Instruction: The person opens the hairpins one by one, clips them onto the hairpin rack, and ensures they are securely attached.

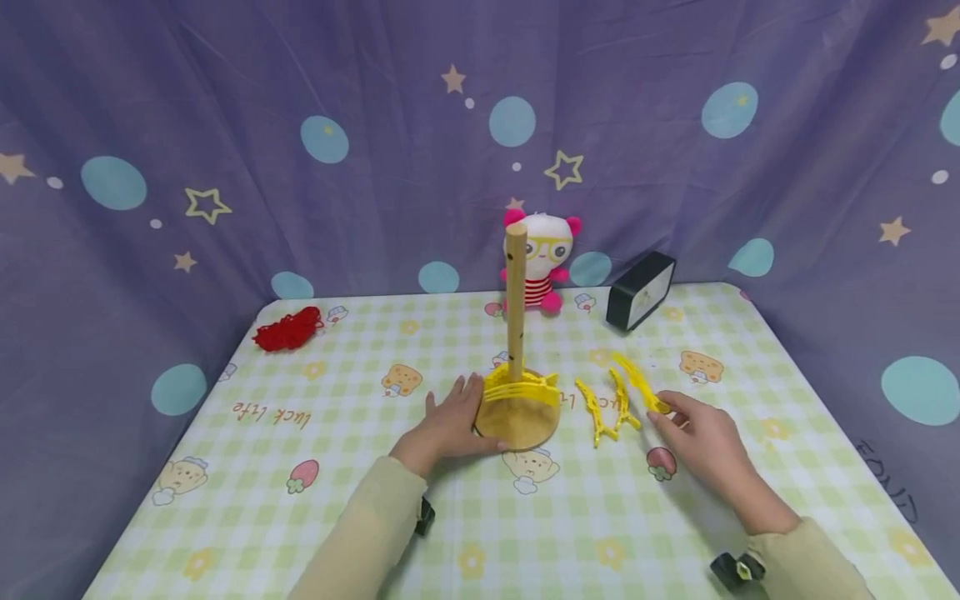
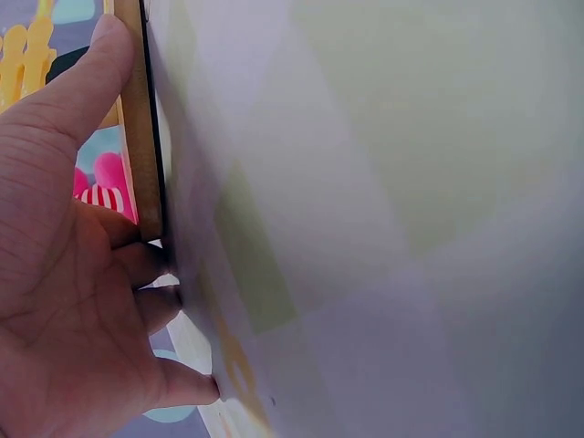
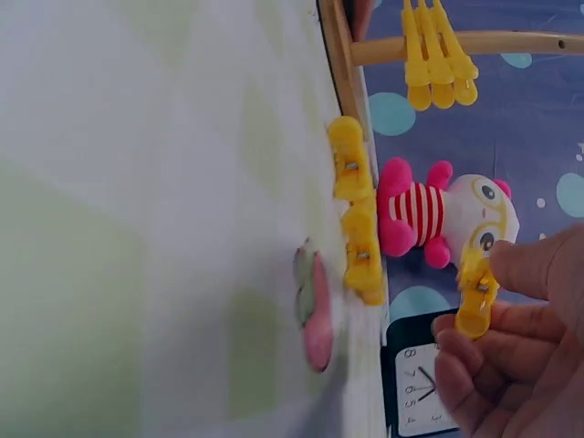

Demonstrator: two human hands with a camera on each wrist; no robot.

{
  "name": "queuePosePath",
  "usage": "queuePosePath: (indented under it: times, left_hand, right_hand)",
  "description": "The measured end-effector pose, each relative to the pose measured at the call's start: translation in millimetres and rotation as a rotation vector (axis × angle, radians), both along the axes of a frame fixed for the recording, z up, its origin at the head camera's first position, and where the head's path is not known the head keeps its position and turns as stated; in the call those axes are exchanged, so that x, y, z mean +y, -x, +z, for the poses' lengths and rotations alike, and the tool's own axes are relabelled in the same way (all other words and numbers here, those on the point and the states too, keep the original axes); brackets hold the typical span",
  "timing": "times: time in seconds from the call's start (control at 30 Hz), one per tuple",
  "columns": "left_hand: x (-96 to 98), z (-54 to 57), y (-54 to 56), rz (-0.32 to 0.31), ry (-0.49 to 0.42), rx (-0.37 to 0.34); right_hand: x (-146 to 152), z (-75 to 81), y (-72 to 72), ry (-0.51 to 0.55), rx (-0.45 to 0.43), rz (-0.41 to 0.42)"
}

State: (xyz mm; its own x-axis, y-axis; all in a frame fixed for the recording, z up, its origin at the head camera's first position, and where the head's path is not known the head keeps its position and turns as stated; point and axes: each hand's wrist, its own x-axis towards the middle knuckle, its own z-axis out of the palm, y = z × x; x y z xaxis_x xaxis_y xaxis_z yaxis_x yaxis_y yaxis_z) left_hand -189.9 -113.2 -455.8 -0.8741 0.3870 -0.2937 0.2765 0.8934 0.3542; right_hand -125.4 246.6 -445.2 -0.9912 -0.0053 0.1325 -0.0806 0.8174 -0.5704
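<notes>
A wooden stand with a round base [image 1: 517,421] and an upright pole [image 1: 515,300] is on the table. Several yellow clips [image 1: 521,387] sit stacked at the pole's foot. My left hand [image 1: 452,423] grips the base's rim [image 2: 141,128], thumb along the edge. My right hand [image 1: 693,433] pinches one end of a yellow clip [image 1: 641,385], seen between thumb and fingers in the right wrist view [image 3: 474,297]. Two more yellow clips [image 1: 606,408] lie on the cloth between the base and my right hand, also in the wrist view [image 3: 356,214].
A checked tablecloth [image 1: 315,492] covers the table. A pink and white plush toy [image 1: 543,262] and a black clock [image 1: 640,290] stand at the back. A red yarn bundle [image 1: 288,329] lies back left. A starred purple curtain [image 1: 225,125] surrounds the table.
</notes>
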Motion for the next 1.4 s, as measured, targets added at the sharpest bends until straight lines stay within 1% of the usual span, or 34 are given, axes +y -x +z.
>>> queuePosePath:
  times: [0.2, 0.33, 0.43, 0.53, 0.7, 0.87, 1.07, 1.17, 1.3, 1.4]
  left_hand:
    - [-0.6, -0.5, 0.4, -0.001, 0.002, 0.001]
    - [-0.9, -0.3, 0.3, -0.001, 0.003, 0.001]
    - [-0.8, 0.2, 0.4, -0.001, 0.002, 0.001]
    - [-1.0, 0.7, 0.2, -0.002, 0.002, -0.001]
    - [-1.6, 0.5, -0.7, -0.003, 0.005, -0.003]
    - [-1.7, -1.0, -0.8, -0.001, 0.006, -0.003]
    - [-2.8, -0.8, -0.7, -0.004, 0.003, -0.003]
    - [-2.8, -1.1, -0.2, 0.000, 0.009, -0.004]
    - [-2.1, -1.5, 0.3, -0.002, 0.002, 0.004]
    - [-1.4, -1.4, 0.5, -0.008, -0.001, 0.010]
  right_hand:
    - [-11, 8.3, 6.6, 0.004, 0.037, 0.071]
    - [-19, 11.0, 10.3, -0.021, 0.120, 0.123]
    - [-26, 13.4, 13.7, -0.038, 0.175, 0.142]
    - [-35, 16.9, 18.4, -0.056, 0.200, 0.156]
    - [-50, 21.9, 27.0, -0.082, 0.216, 0.194]
    - [-74, 30.6, 31.9, -0.154, 0.286, 0.238]
    - [-105, 37.2, 38.7, -0.261, 0.350, 0.253]
    - [-115, 38.2, 42.2, -0.309, 0.364, 0.260]
    - [-123, 39.5, 43.7, -0.370, 0.359, 0.278]
    - [-124, 40.0, 43.1, -0.379, 0.342, 0.288]
